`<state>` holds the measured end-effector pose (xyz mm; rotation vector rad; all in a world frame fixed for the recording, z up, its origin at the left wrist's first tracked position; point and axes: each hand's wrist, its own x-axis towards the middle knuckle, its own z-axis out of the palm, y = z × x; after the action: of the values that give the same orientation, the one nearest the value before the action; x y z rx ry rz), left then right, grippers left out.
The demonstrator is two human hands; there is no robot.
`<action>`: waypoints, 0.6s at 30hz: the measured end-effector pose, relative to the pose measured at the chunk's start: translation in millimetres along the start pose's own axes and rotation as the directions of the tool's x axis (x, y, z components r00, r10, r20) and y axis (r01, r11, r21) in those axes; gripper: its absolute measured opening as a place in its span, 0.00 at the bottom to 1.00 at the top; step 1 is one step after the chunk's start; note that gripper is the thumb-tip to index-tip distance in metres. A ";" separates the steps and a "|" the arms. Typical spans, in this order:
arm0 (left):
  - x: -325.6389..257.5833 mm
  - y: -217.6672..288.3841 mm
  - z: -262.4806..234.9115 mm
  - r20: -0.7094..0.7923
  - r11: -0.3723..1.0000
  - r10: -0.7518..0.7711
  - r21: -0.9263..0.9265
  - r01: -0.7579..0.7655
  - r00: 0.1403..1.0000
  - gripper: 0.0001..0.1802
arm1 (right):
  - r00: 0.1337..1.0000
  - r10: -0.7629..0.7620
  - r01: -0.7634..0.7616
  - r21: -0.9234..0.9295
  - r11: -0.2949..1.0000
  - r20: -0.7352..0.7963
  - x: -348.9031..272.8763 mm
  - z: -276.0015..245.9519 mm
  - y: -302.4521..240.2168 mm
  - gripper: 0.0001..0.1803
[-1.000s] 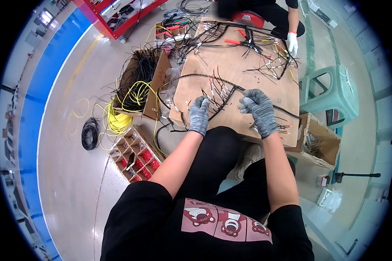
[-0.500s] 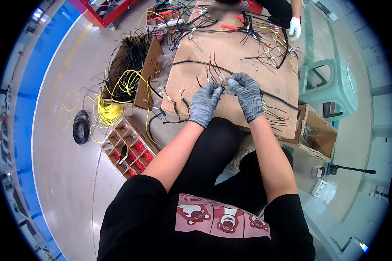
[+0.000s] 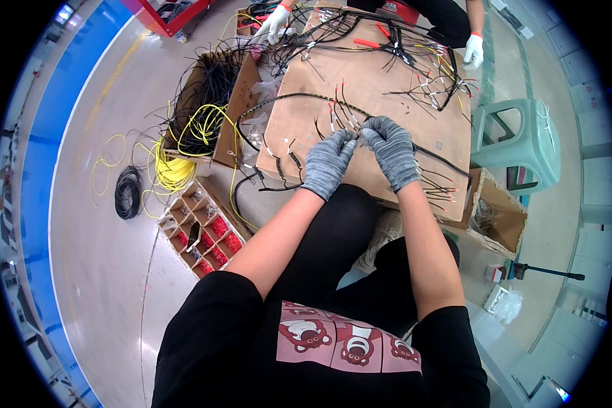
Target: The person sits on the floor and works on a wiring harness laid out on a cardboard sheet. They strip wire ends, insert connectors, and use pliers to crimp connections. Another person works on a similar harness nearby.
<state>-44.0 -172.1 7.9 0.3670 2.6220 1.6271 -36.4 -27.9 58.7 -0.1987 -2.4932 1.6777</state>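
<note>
A black wire harness [image 3: 442, 157] lies across the near part of a wooden board [image 3: 415, 129], its red-tipped wire ends [image 3: 341, 95] fanning out beyond my hands. Grey knit gloves cover both hands. The fingers of my left hand [image 3: 329, 163] are pinched together over the harness. Just beside it, my right hand [image 3: 392, 151] pinches at the same spot, fingertips nearly touching the left ones. Whatever small piece sits between the fingertips is mostly hidden. More red-tipped wires [image 3: 438, 187] spread out right of my right wrist.
A co-worker's white-gloved hands [image 3: 274, 25] are at the board's far side, near red-handled pliers [image 3: 368, 43] and other harnesses. Left stand a carton of black wire [image 3: 228, 136], yellow wire coils [image 3: 173, 173] and a divided parts box [image 3: 214, 190]. Right are a green stool [image 3: 544, 146] and an open carton [image 3: 513, 228].
My left hand has shifted slightly right and turned, its fingertips now closer to the right hand's. A co-worker's second gloved hand has come into view at the far left of the board.
</note>
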 end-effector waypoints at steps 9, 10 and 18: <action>1.0 3.8 -0.9 0.008 1.000 0.012 0.019 -0.013 1.000 0.11 | 0.993 -0.103 0.117 -0.381 0.917 0.056 -2.8 -4.1 -12.8 0.08; 1.2 2.6 -0.4 0.004 1.000 0.001 -0.027 -0.001 1.000 0.11 | 0.996 -0.076 0.084 -0.280 0.956 0.038 -2.4 -5.2 -11.2 0.08; -3.5 -15.1 -4.8 -0.090 0.879 -0.222 -0.449 0.160 0.971 0.10 | 0.994 0.110 -0.112 0.110 0.988 0.022 -9.4 -29.8 -37.5 0.05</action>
<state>-44.1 -183.5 -3.7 -0.0287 2.1824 2.1579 -23.1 -16.5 104.3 -0.3194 -2.4321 1.8621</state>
